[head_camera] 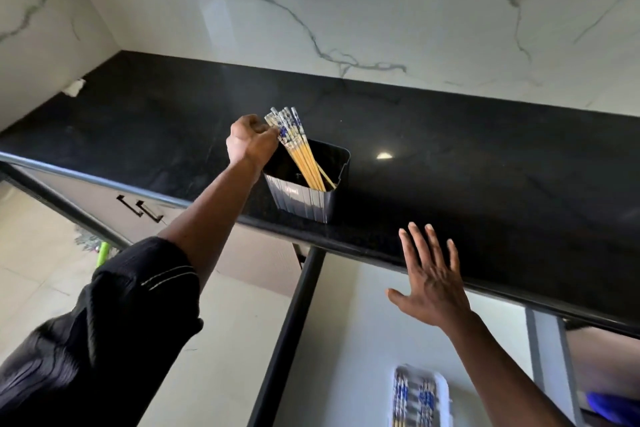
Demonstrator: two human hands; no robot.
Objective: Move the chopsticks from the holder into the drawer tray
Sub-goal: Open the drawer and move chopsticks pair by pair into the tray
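A dark, ribbed holder [304, 199] stands near the front edge of the black countertop [485, 166]. Several yellow chopsticks [301, 152] with blue-and-white patterned tops lean to the left inside it. My left hand [251, 140] is closed around the patterned tops of the chopsticks, which still stand in the holder. My right hand [431, 279] hovers in front of the counter edge with its fingers spread and nothing in it. Below it, in the open drawer [346, 340], a white tray [420, 397] holds several chopsticks of the same kind.
A white marble wall rises behind the counter. A small white scrap [74, 87] lies at the counter's far left. Cabinet doors with dark handles [140, 208] sit below the counter on the left. A blue object [614, 407] shows at the bottom right corner.
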